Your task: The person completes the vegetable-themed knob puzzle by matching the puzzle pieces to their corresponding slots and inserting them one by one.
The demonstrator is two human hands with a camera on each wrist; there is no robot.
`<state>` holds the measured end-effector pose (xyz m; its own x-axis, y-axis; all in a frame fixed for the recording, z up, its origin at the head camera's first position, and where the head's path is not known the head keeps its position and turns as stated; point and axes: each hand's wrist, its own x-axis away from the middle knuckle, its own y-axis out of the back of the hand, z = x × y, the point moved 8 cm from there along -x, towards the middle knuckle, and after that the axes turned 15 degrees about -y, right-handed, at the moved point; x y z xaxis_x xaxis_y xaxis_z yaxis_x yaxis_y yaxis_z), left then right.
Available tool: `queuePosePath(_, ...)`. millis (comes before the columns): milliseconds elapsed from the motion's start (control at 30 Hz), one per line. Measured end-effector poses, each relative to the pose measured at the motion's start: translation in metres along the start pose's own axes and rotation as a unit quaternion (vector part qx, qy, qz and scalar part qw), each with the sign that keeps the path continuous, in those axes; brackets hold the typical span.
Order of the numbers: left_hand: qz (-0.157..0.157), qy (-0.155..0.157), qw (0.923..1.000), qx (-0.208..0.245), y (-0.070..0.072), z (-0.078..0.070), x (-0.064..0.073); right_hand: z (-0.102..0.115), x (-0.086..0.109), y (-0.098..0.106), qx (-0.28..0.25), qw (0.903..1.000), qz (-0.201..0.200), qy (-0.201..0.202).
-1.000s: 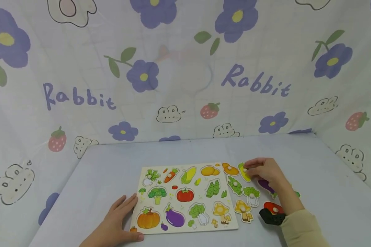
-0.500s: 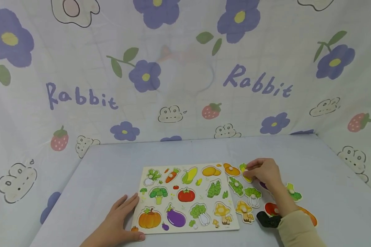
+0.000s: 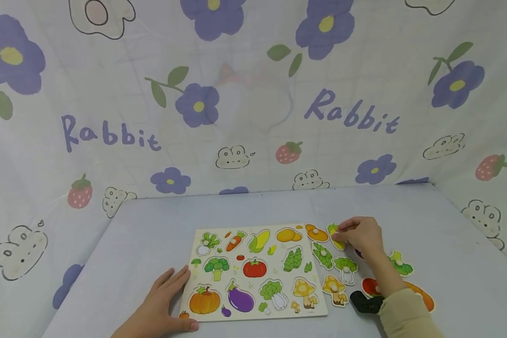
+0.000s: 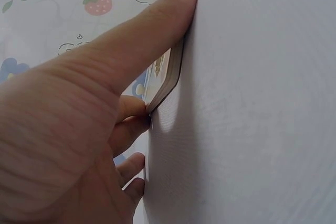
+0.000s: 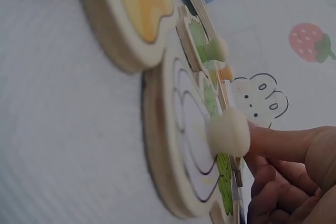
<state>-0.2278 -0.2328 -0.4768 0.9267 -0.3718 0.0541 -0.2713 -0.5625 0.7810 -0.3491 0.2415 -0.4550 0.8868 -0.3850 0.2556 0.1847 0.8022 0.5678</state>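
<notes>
Orange carrot [image 3: 235, 240] in puzzle board [image 3: 274, 271]

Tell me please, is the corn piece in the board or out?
Out: the corn piece is beside the board, touched by the right hand.

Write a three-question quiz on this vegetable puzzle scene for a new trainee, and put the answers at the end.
1. Multiple choice: in the head view, the corn piece at the fingertips of the right hand lies
a) in the puzzle board
b) left of the puzzle board
c) right of the puzzle board

2. True or false: the left hand is lifted clear of the puzzle board.

3. Short answer: which two pieces in the puzzle board's top row are knobbed?

Key:
1. c
2. False; it touches the board's edge.
3. The turnip-like piece and the carrot piece.
</notes>
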Motion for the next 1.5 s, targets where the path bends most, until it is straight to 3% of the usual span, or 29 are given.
queuePosePath(367,-0.004,-0.008,0.9999,0.005,0.000,-0.001,0.001,0.005,0.001,0.003,-0.024,0.9994,-0.019,0.018)
queuePosePath(667,-0.002,-0.009,0.9999,0.009,0.001,-0.001,0.001,0.017,0.006,0.001,-0.025,0.9974,-0.018,0.065)
queuePosePath(1100,-0.003,-0.003,0.9999,0.014,0.001,-0.001,0.002,0.027,0.007,-0.013,-0.045,0.9885,0.048,0.136)
queuePosePath(1500,-0.001,0.002,0.9999,0.011,0.000,-0.002,0.002,0.034,0.012,-0.021,-0.039,0.9808,0.067,0.179)
